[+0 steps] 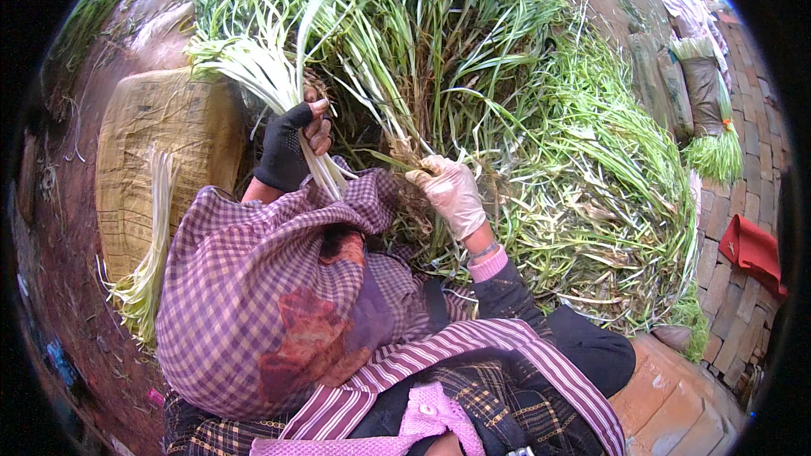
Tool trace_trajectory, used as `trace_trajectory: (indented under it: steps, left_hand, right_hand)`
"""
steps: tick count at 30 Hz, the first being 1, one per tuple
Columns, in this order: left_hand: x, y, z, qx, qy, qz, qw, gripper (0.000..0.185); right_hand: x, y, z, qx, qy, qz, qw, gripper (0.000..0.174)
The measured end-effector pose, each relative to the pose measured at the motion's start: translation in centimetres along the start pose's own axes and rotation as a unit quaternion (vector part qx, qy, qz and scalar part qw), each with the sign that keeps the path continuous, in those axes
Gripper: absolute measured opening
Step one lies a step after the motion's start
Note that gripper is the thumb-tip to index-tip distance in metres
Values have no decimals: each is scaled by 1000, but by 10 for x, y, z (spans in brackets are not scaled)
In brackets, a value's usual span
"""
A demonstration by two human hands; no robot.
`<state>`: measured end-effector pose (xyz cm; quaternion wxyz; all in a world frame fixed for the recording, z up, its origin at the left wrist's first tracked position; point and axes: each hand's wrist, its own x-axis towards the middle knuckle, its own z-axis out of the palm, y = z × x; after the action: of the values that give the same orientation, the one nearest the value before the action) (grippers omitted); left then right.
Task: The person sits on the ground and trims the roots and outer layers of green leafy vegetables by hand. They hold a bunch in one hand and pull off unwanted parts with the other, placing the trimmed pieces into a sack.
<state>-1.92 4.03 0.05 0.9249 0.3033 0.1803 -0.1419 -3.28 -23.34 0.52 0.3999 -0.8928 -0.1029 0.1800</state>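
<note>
My left hand [294, 142], in a black fingerless glove with dotted grips, is closed around a bunch of pale leafy stalks [263, 76]. The white ends of the bunch point down towards my checked sleeve cover. My right hand [447, 190], in a thin whitish glove, pinches a green and brown leaf at the root end of more stalks. These belong to a large heap of long green leafy stalks [538, 88] spread before me. Brown, withered leaves hang below the right fingers. A separate bundle of pale stalks [152, 247] lies at the left on a yellow woven sack [171, 107].
Wrapped green bundles [706, 95] lie at the right on brick paving [754, 158], near a red piece of material [753, 253]. Orange-brown boards or blocks [671, 386] are at the lower right. Reddish soil [70, 253] borders the sack at the left.
</note>
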Motion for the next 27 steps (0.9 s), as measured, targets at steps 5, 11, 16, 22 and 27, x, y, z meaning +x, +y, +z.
trace_trajectory:
  steps: [5,11,16,22,27]
  left_hand:
    - [-2,-8,11,30,35,16,999,17]
    - [10,-21,7,95,65,-2,993,39]
    - [19,-28,-3,201,86,-27,976,25]
    - [6,-20,6,235,49,-24,970,15]
    - [-1,-14,21,331,55,11,942,21]
  right_hand:
    - [-12,-26,-19,58,86,-134,985,18]
    - [-19,-43,-5,35,55,-172,983,18]
    - [-17,-43,8,-28,-81,-182,980,21]
    - [-3,-45,-8,50,-32,8,998,36]
    - [13,-62,21,23,24,-86,996,30]
